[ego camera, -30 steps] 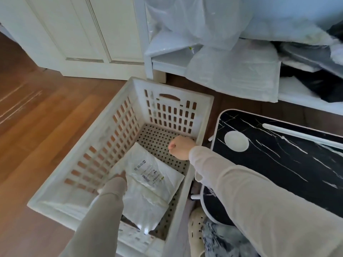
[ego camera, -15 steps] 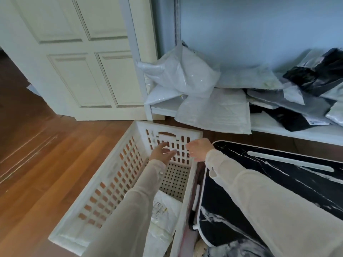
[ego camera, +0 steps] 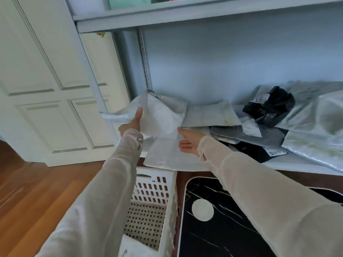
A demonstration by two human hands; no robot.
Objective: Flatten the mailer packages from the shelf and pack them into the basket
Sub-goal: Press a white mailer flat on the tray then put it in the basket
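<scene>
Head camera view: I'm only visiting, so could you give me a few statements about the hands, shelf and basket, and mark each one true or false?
1. The left hand holds a puffy white mailer at the shelf. True.
2. The right hand is clenched into a fist. False: its fingers are straight, and the palm is open beside the mailer.
3. A crumpled black mailer lies on the shelf. True.
4. The basket sits on the shelf. False: it stands on the wooden floor below.

White panelled door (ego camera: 55,93), reddish wood floor (ego camera: 37,201), pale wall (ego camera: 232,62), perhaps blue-tinted, black marbled tabletop (ego camera: 232,234)
</scene>
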